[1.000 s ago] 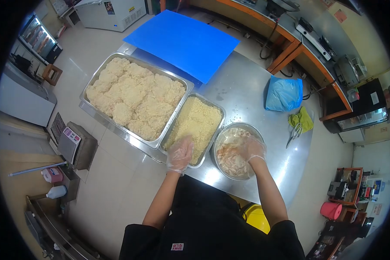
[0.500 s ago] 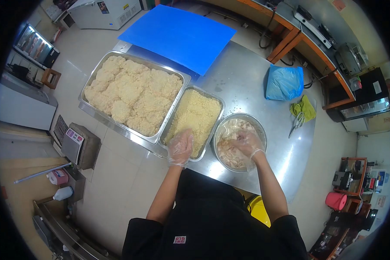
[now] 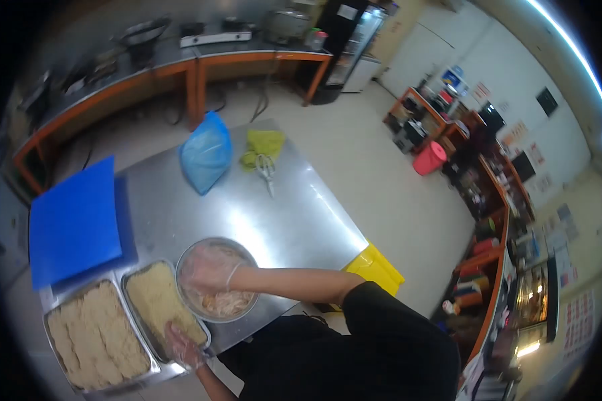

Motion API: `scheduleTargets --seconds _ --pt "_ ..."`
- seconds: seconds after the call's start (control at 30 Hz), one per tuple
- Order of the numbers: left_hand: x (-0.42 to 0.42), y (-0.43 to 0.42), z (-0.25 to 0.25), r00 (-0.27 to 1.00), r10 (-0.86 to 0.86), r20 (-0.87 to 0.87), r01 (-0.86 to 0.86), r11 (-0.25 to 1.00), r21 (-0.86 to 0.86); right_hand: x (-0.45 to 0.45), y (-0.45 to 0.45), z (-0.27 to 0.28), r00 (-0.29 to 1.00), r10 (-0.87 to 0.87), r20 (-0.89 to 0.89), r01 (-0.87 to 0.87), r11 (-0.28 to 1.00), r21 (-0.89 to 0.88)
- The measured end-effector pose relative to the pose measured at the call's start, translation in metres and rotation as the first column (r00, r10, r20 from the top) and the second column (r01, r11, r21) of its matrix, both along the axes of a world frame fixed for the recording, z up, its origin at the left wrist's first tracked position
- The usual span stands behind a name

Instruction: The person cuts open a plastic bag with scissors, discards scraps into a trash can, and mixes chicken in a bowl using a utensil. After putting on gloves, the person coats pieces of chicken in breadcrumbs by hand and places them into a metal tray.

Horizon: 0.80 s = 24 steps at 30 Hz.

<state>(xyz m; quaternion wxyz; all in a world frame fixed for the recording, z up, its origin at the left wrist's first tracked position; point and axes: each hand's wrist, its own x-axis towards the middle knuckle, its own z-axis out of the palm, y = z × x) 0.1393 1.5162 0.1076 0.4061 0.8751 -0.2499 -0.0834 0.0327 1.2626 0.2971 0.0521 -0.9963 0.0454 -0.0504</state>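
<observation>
My right hand [image 3: 211, 269], in a clear plastic glove, is inside a round metal bowl [image 3: 215, 239]. Pale strips of what looks like raw meat [image 3: 226, 304] lie in the bowl in cloudy liquid. Motion blur hides the fingers of that hand. My left hand [image 3: 182, 346], gloved too, rests at the near end of a small metal tray [image 3: 207, 336], its fingers stretched over the pale yellow crumbs [image 3: 157, 294]. Left of it stands a larger metal tray [image 3: 140, 334] filled with crumb-coated pieces [image 3: 97, 334].
A blue board [image 3: 77, 224] lies at the steel table's [image 3: 301, 220] far left. Farther back are a blue plastic bag [image 3: 206, 154], a green cloth [image 3: 264, 144] and scissors [image 3: 266, 175]. Something yellow [image 3: 374, 271] stands by the table's right edge. Orange-framed counters [image 3: 194, 87] line the wall.
The view has swung to the right and up, so trays and bowl now appear lower left. My right hand stays in the bowl, my left at the crumb tray.
</observation>
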Motion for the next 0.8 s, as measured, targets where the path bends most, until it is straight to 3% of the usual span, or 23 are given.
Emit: scheduleTargets --seconds 0.1,0.17,0.3,0.33,0.43,0.57,0.6,0.7,0.73,0.77,0.8 --pt "0.017 0.003 -0.046 0.968 -0.145 -0.207 0.034 0.886 -0.463 0.007 0.001 -0.059 0.999 -0.001 -0.052 0.002 1.0 0.029" --pt "0.011 -0.003 -0.027 0.975 -0.103 -0.198 0.01 0.907 -0.421 0.004 0.006 -0.086 0.989 0.084 -0.122 -0.084 0.996 0.006" --pt "0.002 -0.006 0.006 0.975 -0.046 -0.217 -0.006 0.973 -0.229 0.008 0.016 -0.134 0.997 0.081 -0.018 -0.079 0.994 0.075" --pt "0.002 -0.006 0.002 0.976 -0.066 -0.207 0.009 0.964 -0.265 0.007 0.018 -0.144 0.997 0.074 -0.028 -0.07 0.991 0.114" --pt "0.008 -0.003 -0.017 0.976 -0.114 -0.184 0.04 0.931 -0.363 0.002 0.021 -0.13 0.986 0.074 -0.151 -0.042 0.977 0.21" --pt "0.003 0.003 -0.011 0.954 -0.137 -0.265 0.011 0.903 -0.429 -0.008 0.018 -0.049 0.919 0.053 -0.39 0.113 0.913 0.391" --pt "0.002 0.0 -0.004 0.944 -0.141 -0.298 -0.003 0.9 -0.436 -0.007 0.011 -0.051 0.925 0.065 -0.375 0.136 0.864 0.486" --pt "0.009 0.0 -0.019 0.999 -0.051 0.01 0.052 0.997 -0.064 -0.003 -0.01 -0.056 0.965 0.048 -0.259 0.157 0.684 0.712" --pt "0.013 0.001 -0.034 0.984 -0.096 0.15 0.105 0.993 -0.052 -0.009 -0.016 -0.048 0.984 0.023 -0.178 0.126 0.62 0.775" --pt "0.008 0.002 -0.029 0.986 -0.077 0.146 0.079 0.997 -0.006 -0.015 -0.031 -0.096 0.995 0.032 0.09 -0.094 0.47 0.878" --pt "0.002 0.002 -0.024 0.988 -0.059 0.143 0.053 0.998 0.04 -0.02 -0.025 -0.065 0.998 -0.06 -0.022 0.026 0.07 0.997"
